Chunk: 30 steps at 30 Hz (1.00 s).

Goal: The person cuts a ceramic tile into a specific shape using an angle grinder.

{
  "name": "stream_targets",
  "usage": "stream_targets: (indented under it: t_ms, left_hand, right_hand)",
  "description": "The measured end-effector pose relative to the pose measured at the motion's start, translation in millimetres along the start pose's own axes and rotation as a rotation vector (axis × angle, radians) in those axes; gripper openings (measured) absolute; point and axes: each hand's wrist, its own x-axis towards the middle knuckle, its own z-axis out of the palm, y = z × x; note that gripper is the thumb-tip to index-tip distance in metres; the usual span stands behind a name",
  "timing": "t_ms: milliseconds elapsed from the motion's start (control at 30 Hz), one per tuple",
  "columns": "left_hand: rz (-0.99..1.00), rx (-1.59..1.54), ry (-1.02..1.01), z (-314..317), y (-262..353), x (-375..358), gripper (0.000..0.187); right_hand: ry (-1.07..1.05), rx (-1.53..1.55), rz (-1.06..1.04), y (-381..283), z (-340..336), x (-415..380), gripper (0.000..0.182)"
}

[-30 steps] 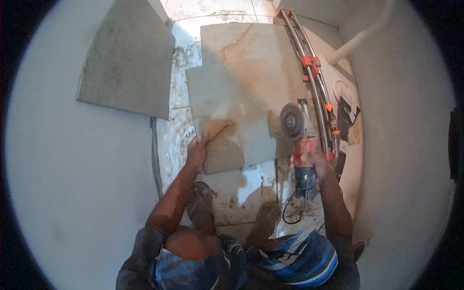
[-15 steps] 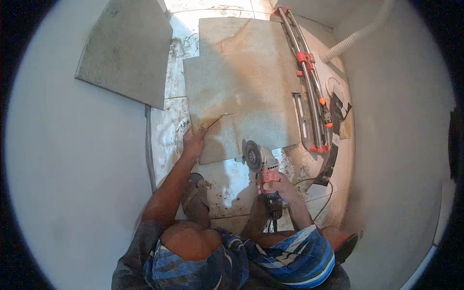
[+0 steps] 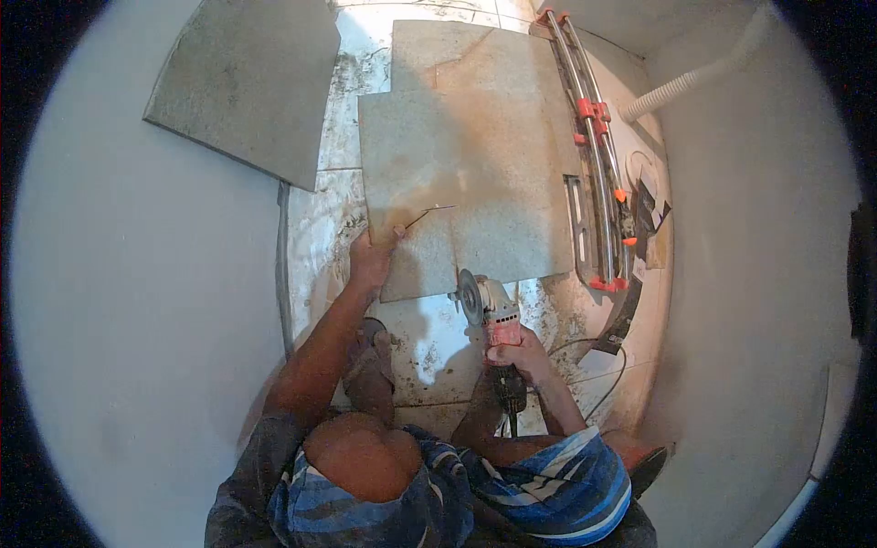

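A grey floor tile lies in front of me, dusty brown in patches. My left hand grips its left edge near the close corner, thumb on top; the fingers underneath are hidden. A thin, bent dark line with a bright tip runs from beside that thumb across the tile. In my right hand is an angle grinder, held by its red body. Its cutting disc stands nearly upright right at the tile's near edge, where a faint straight line meets that edge.
A manual tile cutter with twin rails lies along the right. Another grey tile leans at the wall on the left. A white corrugated pipe sticks out at the right wall. The grinder's cord loops over the dirty floor.
The view has shifted slightly, moving the tile up and right in it. My right hand has drawn the grinder slightly back and left relative to the tile. My left hand keeps its grip.
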Motion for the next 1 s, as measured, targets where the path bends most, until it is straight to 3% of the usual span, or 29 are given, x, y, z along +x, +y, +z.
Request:
stream_targets:
  t_ms: [67, 600, 1000]
  left_hand:
    - [-0.094, -0.05, -0.015, 0, -2, 1, 0.047]
    - [-0.088, -0.073, -0.005, 0, -22, 9, 0.051]
    - [-0.157, -0.116, 0.017, 3, 7, 0, 0.047]
  right_hand:
    - [-0.007, -0.02, 0.013, 10, -6, 5, 0.056]
    - [0.038, -0.031, 0.013, 1, -1, 4, 0.051]
    - [0.027, 0.02, 0.002, 1, 2, 3, 0.044]
